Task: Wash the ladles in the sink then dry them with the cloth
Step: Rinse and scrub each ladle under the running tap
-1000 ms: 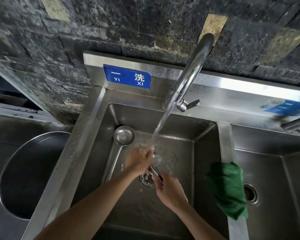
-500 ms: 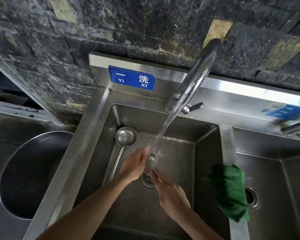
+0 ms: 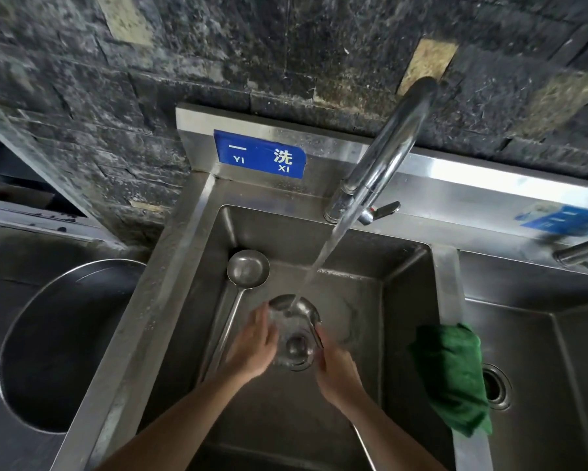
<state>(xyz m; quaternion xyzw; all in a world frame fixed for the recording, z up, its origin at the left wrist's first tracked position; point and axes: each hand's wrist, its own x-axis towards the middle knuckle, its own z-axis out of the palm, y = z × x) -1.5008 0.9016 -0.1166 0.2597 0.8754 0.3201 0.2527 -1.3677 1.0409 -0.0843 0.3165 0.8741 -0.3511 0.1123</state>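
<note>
Ladles: two. One point(image 3: 248, 267) lying along left wall of sink basin point(image 3: 404, 300); other point(image 3: 294, 312) sitting under faucet point(image 3: 387, 144) stream. Right hand point(image 3: 336, 367) gripping its handle, handle running out of view below wrist. Left hand point(image 3: 255, 345) cupping bowl rim, grip loose. One green cloth point(image 3: 452, 372) hanging over divider.

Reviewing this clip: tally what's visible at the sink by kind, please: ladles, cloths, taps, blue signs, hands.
Ladles: 2 (one under the stream, one lying at the basin's left)
Cloths: 1 (green cloth on the divider)
Taps: 2 (running tap, second tap at right edge)
Blue signs: 2 (left, right, blurred)
Hands: 2 (left hand, right hand)
Total: 9
</note>
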